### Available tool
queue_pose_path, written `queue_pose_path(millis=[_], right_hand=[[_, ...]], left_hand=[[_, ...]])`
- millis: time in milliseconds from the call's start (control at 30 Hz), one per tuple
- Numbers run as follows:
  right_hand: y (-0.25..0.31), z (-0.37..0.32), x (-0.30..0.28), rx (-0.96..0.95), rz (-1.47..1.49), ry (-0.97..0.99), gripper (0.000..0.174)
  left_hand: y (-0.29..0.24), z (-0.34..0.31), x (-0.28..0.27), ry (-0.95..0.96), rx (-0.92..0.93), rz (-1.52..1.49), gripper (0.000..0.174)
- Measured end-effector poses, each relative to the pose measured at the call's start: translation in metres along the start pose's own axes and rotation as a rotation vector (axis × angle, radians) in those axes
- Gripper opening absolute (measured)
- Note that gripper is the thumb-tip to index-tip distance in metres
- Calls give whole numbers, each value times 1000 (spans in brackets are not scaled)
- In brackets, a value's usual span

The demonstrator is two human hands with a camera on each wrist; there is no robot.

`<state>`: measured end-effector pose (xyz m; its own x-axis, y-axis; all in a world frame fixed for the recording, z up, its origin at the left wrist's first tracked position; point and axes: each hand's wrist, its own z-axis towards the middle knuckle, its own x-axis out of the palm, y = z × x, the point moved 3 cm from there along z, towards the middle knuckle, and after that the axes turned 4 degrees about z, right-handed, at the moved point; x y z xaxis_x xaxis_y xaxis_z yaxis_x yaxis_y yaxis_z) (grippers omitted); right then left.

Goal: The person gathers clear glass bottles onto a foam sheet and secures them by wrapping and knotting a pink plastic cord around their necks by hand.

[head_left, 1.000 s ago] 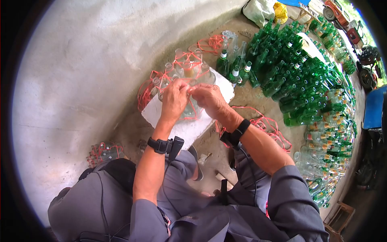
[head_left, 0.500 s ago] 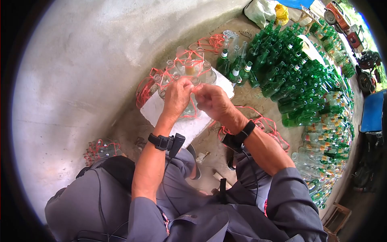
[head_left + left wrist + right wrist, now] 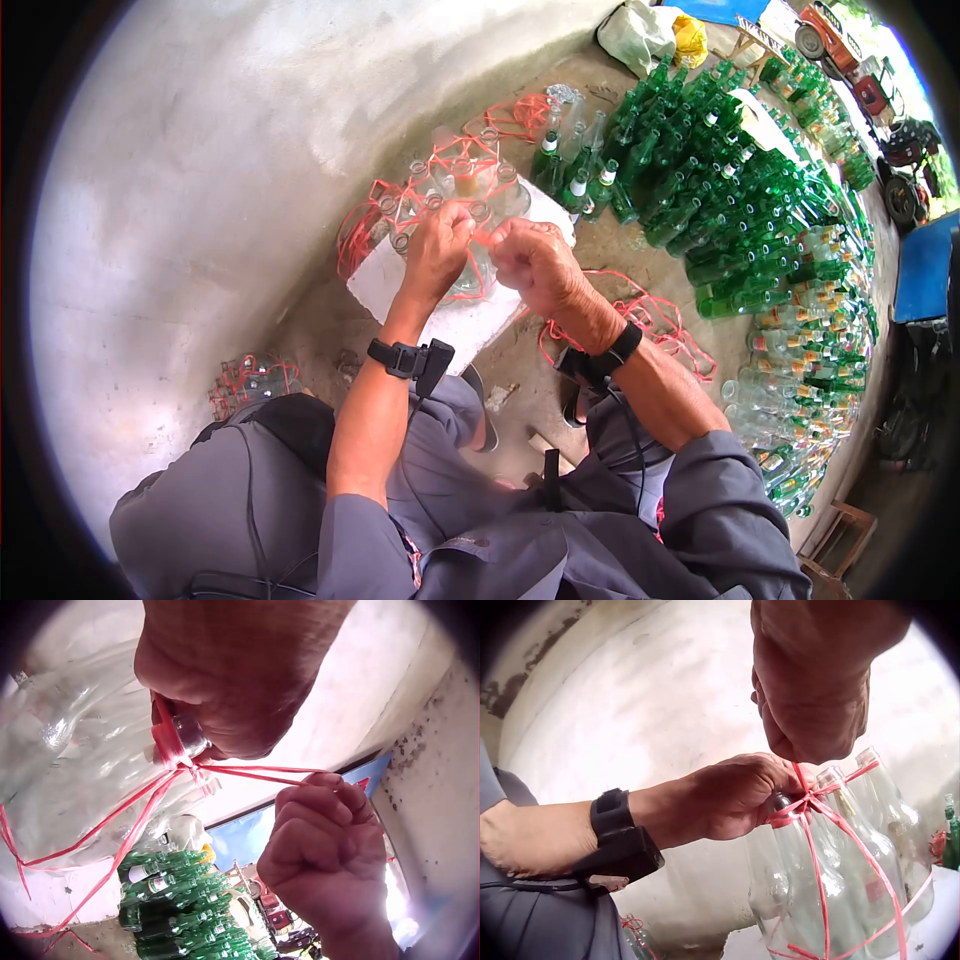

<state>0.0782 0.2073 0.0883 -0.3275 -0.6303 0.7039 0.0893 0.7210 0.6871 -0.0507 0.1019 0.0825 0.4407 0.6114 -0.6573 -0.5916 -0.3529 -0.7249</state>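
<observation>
Clear glass bottles [image 3: 512,200], bound together with red plastic string [image 3: 849,826], stand upright on a white block [image 3: 385,285]. At the neck of the nearest bottle, the string is wound round and crosses in a knot [image 3: 187,766]. My left hand [image 3: 438,255] is at this neck, its curled fingers pinching string there; its fingertips are partly hidden. My right hand [image 3: 322,851] grips the string ends in curled fingers, a short way from the knot. Two strands run taut from the knot to it. In the right wrist view, the string rises from the knot into the right hand [image 3: 814,690].
Many green bottles [image 3: 690,190] crowd the floor on the right, with clear ones at their near end. Loose red string [image 3: 650,320] lies beside my right forearm. Another tied bundle of bottles [image 3: 255,380] lies at the left, near the concrete wall [image 3: 200,200].
My right hand has drawn away from the left, to the right and slightly nearer me, and string stretches between them. The left hand stays at the bottle neck.
</observation>
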Motion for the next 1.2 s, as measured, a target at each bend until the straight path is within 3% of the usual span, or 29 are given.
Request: queue_pose_path(millis=[67, 100, 167, 267, 433, 500, 900, 1000, 1100, 1200], right_hand=[[2, -2, 2, -390, -397, 187, 13], [5, -5, 7, -383, -397, 181, 13], [8, -8, 15, -6, -15, 22, 14], [7, -4, 14, 81, 46, -12, 13], [0, -13, 23, 48, -373, 35, 14], [7, -18, 29, -45, -569, 68, 17], [-8, -22, 24, -39, -718, 48, 13], [-4, -24, 26, -24, -772, 73, 15], [-3, -24, 29, -107, -635, 79, 17], [2, -29, 31, -102, -639, 61, 16]], left_hand=[[1, 0, 0, -3, 18, 11, 19], [3, -1, 1, -11, 33, 22, 19], [10, -2, 3, -3, 65, 36, 18], [7, 2, 3, -19, 83, 53, 16], [-4, -2, -3, -12, 55, -7, 13], [-2, -1, -3, 71, -29, -45, 15], [-2, 0, -2, 25, 73, 10, 11], [-3, 0, 0, 24, 39, 3, 11], [-8, -1, -3, 20, -23, 33, 11], [-2, -1, -1, -31, 93, 20, 10]])
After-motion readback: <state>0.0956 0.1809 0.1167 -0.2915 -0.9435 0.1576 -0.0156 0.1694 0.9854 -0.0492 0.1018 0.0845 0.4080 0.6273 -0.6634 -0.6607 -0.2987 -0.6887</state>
